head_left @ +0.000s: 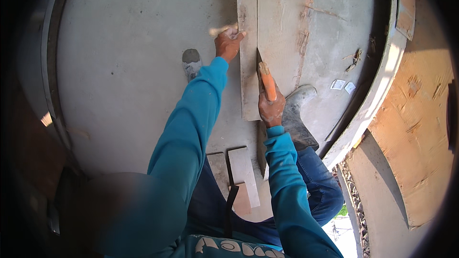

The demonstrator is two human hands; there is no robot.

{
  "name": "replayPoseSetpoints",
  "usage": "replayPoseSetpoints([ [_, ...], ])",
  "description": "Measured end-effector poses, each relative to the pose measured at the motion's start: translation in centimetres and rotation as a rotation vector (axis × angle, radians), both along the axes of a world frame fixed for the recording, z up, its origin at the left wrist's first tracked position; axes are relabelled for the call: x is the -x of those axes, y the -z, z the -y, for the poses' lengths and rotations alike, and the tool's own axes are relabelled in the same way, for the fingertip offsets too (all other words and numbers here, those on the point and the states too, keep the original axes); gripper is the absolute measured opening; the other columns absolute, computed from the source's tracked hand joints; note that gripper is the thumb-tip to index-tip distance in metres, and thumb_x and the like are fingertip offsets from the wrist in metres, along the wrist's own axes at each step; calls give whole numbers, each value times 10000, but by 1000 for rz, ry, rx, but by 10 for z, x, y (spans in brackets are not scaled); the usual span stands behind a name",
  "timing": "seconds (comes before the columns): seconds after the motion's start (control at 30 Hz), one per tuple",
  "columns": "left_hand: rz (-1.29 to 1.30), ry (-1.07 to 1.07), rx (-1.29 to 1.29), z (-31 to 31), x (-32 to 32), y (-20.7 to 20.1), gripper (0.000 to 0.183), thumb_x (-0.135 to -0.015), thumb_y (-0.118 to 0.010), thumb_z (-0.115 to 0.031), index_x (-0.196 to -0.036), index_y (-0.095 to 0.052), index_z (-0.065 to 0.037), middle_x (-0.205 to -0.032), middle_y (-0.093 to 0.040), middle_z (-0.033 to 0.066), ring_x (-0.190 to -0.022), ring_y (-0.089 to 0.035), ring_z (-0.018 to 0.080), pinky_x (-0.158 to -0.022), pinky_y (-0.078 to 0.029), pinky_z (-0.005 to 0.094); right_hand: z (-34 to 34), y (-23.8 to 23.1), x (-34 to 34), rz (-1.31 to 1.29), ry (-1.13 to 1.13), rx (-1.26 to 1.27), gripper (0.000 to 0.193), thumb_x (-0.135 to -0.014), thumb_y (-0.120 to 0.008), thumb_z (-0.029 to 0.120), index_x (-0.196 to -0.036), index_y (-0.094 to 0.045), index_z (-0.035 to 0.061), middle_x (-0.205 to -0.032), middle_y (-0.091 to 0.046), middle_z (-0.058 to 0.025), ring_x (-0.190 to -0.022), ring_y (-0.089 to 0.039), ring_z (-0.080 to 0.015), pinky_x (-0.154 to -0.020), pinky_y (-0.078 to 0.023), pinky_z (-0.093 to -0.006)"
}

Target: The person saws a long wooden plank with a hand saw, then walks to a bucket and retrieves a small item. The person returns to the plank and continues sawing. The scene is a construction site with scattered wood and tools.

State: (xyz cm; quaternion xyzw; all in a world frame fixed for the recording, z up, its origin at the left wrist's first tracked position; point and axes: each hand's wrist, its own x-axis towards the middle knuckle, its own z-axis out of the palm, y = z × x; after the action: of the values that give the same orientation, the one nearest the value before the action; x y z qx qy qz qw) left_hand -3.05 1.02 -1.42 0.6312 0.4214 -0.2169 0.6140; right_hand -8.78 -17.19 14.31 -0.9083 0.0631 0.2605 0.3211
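Observation:
A long, wide wooden board [279,14] lies in front of me, with a straight cut line running along it. To the left of that line is a narrow strip [248,76] of the board. My right hand [272,110] is closed around the orange handle [268,83] of a handsaw, whose dark blade [259,56] meets the board at the cut line. My left hand [228,45] grips the strip's left edge, its thumb on the wood and its other fingers curled and partly hidden.
My grey-stained boots [301,114] stand either side of the board on the grey concrete floor [129,67]. Short wood offcuts [244,167] lie near my legs. Splinters [354,59] and small white labels [337,84] are at the right, before a raised edge and a plywood sheet [411,129].

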Motion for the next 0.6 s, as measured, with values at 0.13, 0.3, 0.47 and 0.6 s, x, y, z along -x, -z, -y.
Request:
replayPoseSetpoints([
  [0.13,-4,35,-69,29,36,-9,408,-835,-776,-342,-1071,-703,-17,-978,-731,129,-819,-660,184,-765,-530,329,3,2,5,76,6,-47,483,-815,-549,35,-1296,-596,24,-1005,-694,-241,-918,-674,-432,-821,-535,-441],
  [0.3,-58,40,25,41,64,-3,371,-827,-786,-321,-1022,-711,-14,-967,-732,115,-853,-665,192,-770,-520,332,-2,-7,8,-2,35,-34,497,-825,-564,50,-1321,-570,26,-990,-692,-242,-905,-671,-442,-814,-534,-457],
  [0.47,-76,44,38,37,68,6,375,-820,-795,-325,-1007,-706,-12,-946,-727,110,-820,-651,176,-756,-519,318,16,-126,51,-123,8,20,482,-876,-555,27,-1357,-544,21,-1112,-678,-240,-983,-685,-410,-835,-545,-405],
  [0.6,-29,71,29,33,68,8,395,-826,-790,-333,-1021,-698,-3,-949,-728,108,-822,-653,181,-758,-517,317,33,-218,86,-98,-83,69,484,-890,-515,-19,-1372,-539,13,-1278,-639,-208,-1074,-690,-347,-908,-534,-358],
])
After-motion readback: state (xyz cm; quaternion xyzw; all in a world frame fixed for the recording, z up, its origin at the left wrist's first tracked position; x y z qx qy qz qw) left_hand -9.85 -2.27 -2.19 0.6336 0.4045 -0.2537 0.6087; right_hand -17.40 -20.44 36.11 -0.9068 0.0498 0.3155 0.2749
